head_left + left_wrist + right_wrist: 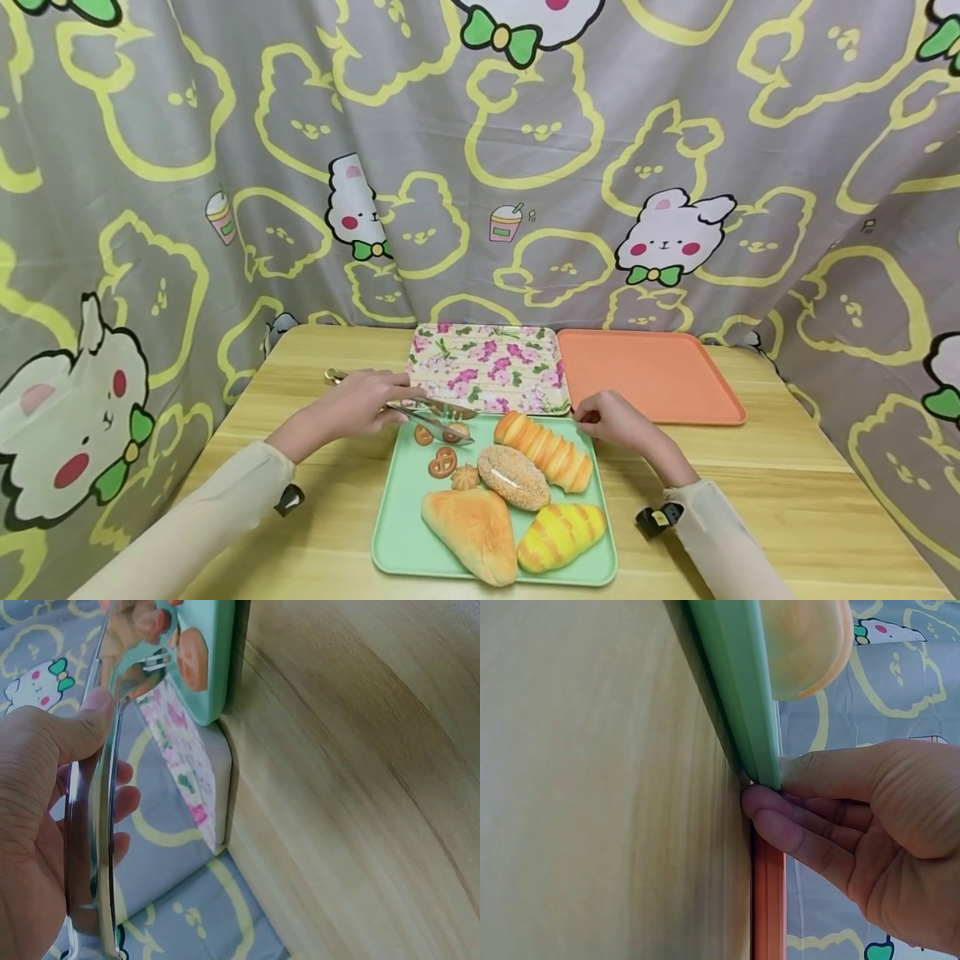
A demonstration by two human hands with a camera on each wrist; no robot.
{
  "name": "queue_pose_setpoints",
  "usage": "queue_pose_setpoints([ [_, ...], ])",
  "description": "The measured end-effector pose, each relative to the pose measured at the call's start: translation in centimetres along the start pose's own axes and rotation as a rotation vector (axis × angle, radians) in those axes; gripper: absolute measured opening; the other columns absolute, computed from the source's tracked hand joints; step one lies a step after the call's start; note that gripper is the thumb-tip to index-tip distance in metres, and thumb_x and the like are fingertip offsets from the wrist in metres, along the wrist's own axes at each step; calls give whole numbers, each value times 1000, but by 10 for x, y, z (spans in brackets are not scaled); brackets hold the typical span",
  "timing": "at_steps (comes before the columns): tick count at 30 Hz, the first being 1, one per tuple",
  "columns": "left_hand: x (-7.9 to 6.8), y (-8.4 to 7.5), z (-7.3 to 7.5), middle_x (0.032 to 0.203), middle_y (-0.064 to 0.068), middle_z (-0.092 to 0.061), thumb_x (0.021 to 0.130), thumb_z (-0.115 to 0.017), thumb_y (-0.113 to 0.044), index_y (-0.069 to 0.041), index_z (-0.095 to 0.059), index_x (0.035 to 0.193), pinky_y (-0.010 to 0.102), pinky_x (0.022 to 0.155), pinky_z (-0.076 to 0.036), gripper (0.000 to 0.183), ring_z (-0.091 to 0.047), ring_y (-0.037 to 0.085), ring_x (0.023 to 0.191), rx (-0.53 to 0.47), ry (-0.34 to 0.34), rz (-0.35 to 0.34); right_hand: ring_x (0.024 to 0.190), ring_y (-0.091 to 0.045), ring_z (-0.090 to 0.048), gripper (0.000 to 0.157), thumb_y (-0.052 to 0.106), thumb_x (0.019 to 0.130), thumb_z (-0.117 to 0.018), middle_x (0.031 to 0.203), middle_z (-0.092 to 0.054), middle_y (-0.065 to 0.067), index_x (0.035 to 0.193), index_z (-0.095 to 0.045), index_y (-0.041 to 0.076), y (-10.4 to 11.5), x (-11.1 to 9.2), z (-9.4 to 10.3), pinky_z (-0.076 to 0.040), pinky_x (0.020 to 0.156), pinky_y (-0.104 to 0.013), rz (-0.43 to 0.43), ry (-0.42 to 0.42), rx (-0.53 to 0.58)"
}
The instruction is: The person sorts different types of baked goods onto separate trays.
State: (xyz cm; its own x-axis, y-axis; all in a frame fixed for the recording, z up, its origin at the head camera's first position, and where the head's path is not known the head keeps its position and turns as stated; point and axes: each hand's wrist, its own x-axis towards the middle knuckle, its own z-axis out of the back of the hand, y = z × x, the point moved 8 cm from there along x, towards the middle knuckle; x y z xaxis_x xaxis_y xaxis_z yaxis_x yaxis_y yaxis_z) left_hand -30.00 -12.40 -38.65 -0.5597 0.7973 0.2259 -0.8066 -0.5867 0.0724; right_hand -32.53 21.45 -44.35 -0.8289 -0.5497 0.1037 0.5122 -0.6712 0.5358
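My left hand [366, 402] holds a pair of metal tongs [94, 847], thumb on one arm and fingers behind the other. The tongs' tips reach over the far left part of a green tray [397, 533], overlapping a small round cookie [456, 432]; I cannot tell whether they grip it. Nearby lie another small cookie [423, 435], a pretzel [442, 462] and a flower-shaped cookie [465, 477]. My right hand [611, 417] pinches the tray's far right corner, thumb at the rim [769, 761] and fingertips below.
On the green tray also lie a triangular bread [472, 533], a crumb-coated bun [513, 477], a ridged roll [543, 450] and a yellow striped bread [561, 537]. Behind it stand a floral tray [487, 367] and an orange tray [645, 375], before a patterned curtain [540, 275].
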Motion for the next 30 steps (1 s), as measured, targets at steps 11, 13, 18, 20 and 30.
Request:
queue_pose_setpoints([
  [11, -1, 1, -2, 101, -3, -66, 89, -79, -29, -20, -72, 127, 27, 62, -45, 40, -60, 11, 77, 2, -16, 16, 62, 1, -55, 12, -2, 91, -70, 75, -72, -1, 88, -79, 5, 0, 0, 0, -49, 61, -22, 1, -7, -8],
  [13, -2, 2, -2, 101, -2, -67, 89, -79, -28, -20, -73, 126, 27, 63, -47, 39, -60, 11, 77, -3, -22, 19, 63, 1, -56, 11, -2, 91, -70, 76, -72, -1, 87, -79, 5, 1, 0, 0, -50, 61, -22, 0, -8, -7],
  [18, -2, 3, -2, 106, -1, -70, 88, -80, -27, -19, -73, 125, 33, 67, -53, 38, -66, 15, 82, -13, -38, 37, 64, 0, -57, 11, -2, 91, -71, 77, -72, -2, 87, -78, 5, 0, 0, 0, -50, 61, -22, -1, -11, -7],
  [20, -2, 3, -2, 107, -1, -70, 88, -80, -26, -19, -73, 124, 35, 68, -55, 38, -67, 16, 84, -13, -42, 39, 65, 0, -58, 11, -1, 91, -71, 78, -73, -2, 88, -78, 5, -1, 0, 0, -51, 62, -22, -5, -10, -8],
  [30, 1, 2, 5, 101, 1, -69, 88, -80, -25, -17, -74, 124, 25, 58, -43, 37, -58, 12, 72, -8, -48, 48, 68, -1, -61, 11, 0, 91, -72, 80, -74, -2, 89, -79, 7, -2, 0, 0, -52, 63, -22, -8, -9, -7],
])
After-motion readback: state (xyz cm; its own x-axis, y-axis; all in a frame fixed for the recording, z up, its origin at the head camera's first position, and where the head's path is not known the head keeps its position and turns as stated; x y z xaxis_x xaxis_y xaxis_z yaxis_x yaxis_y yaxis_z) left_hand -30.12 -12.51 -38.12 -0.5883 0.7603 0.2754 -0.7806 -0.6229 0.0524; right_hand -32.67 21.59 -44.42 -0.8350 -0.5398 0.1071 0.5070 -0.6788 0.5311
